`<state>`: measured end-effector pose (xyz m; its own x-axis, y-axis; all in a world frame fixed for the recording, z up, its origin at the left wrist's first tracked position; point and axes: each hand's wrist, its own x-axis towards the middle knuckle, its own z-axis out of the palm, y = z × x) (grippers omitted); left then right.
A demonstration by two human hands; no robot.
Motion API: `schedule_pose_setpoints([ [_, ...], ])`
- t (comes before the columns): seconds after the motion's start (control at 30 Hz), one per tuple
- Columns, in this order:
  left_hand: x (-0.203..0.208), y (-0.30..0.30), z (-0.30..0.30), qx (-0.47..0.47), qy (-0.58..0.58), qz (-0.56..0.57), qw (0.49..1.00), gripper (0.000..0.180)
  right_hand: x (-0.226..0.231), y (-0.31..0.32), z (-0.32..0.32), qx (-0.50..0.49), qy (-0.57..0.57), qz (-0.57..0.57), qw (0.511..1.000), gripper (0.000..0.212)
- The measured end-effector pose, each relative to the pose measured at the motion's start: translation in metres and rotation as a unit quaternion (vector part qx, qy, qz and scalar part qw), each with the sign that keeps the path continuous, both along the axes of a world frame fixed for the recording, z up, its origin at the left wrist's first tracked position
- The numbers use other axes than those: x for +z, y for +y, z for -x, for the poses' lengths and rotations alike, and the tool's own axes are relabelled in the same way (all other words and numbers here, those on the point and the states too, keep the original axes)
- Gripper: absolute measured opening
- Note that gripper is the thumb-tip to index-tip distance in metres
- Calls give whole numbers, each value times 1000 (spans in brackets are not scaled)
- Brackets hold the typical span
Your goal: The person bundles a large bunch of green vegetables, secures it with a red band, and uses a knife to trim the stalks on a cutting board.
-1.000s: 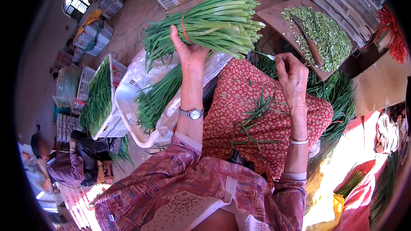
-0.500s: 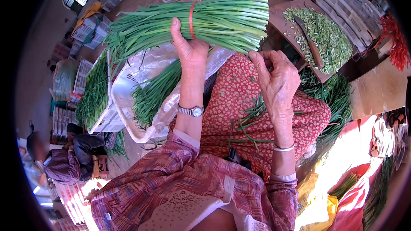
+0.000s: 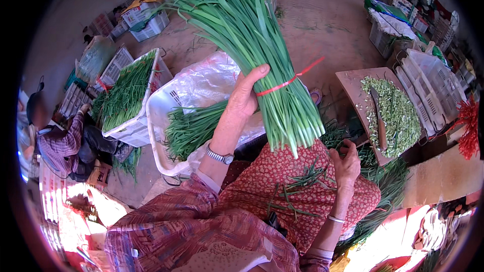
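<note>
Above the lap, over a red patterned apron (image 3: 302,191): the left hand (image 3: 244,98) is clenched round a thick bundle of green chives (image 3: 257,45), held up with cut ends hanging down and leaf tips fanning toward the top of the view. A red band (image 3: 282,83) cinches the bundle just beside the thumb. The right hand (image 3: 348,163) rests lower on the apron, fingers loosely curled, grasping nothing that can be made out (a few stray blades lie beside it).

Handling, as a judgement: light for its bulk, stalks soft and easily bruised, leaf ends floppy. Best taken at the band, where the stalks are packed tight; held higher, it would likely droop and splay.

Around: a white crate (image 3: 166,121) lined with plastic holds more chives; a wooden board (image 3: 353,83) carries chopped trimmings and a knife (image 3: 379,121).
</note>
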<state>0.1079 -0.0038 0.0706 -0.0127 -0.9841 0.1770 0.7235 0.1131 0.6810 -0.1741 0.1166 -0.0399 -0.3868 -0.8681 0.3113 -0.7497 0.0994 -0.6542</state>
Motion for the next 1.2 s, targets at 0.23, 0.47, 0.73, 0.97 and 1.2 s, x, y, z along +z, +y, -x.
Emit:
schedule_pose_setpoints([
  [0.23, 22, 36, -41, -137, -233, -54, 961, 57, 106, -7, -73, 179, -203, 211, 939, 9],
  [0.47, 0, 49, -21, -184, -321, -74, 926, 58, 119, -16, -105, 235, -316, 214, 894, 15],
  [0.73, -9, 55, -5, -176, -277, -123, 937, 65, 101, -16, -105, 201, -218, 189, 936, 10],
  [0.97, -1, 45, -23, -226, -342, -97, 907, 57, 73, 9, -123, 335, -634, 89, 691, 11],
  [1.2, -12, 50, -52, -242, -396, -69, 883, 60, 102, 17, -65, 338, -326, 93, 878, 20],
])
